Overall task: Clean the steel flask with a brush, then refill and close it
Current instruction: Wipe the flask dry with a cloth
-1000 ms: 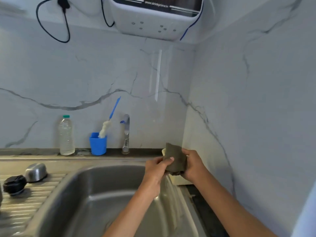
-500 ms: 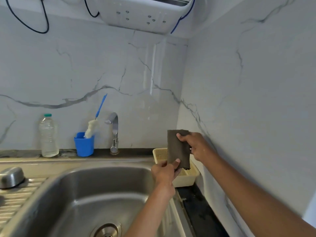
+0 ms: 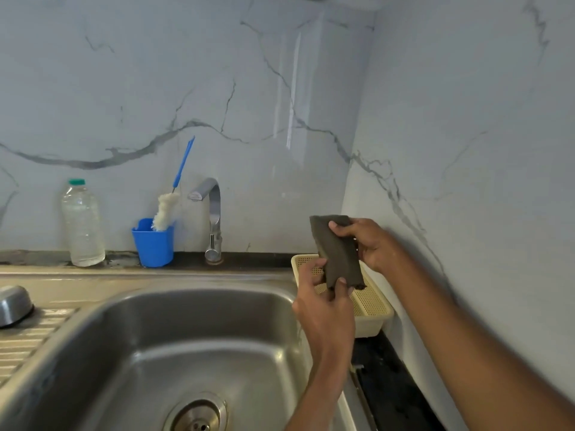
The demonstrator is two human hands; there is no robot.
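Behind the sink (image 3: 93, 353), bottle (image 3: 82, 223), cup (image 3: 154, 244) and tap (image 3: 211, 219) stand left to right.

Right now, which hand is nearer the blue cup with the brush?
Left. The left hand holds the scrub pad's lower end, right of the cup past the tap; the right hand pinches its top, farther right.
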